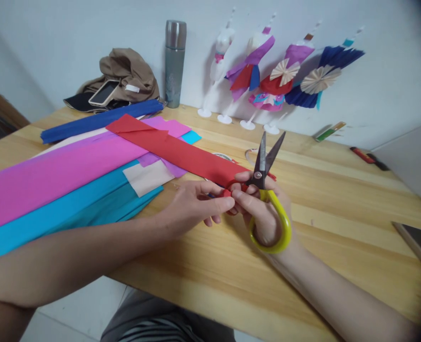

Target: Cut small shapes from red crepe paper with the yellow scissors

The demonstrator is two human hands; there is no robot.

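Right hand (263, 216) grips the scissors (265, 164) through the yellow loop. Blades are parted, tips pointing far. The second handle is hidden behind the fingers.

Left hand (192, 202) pinches a small red scrap (226, 193) against the right fingertips, mid-surface (339, 199). The scrap's shape is mostly covered. Cannot tell whether it joins the red strip (175, 149) running far-left.

Pink sheet (53, 175) and teal sheet (71, 216) lie left, cut off by the frame. Dolls (267, 78) and flask (175, 61) stand at the far edge.
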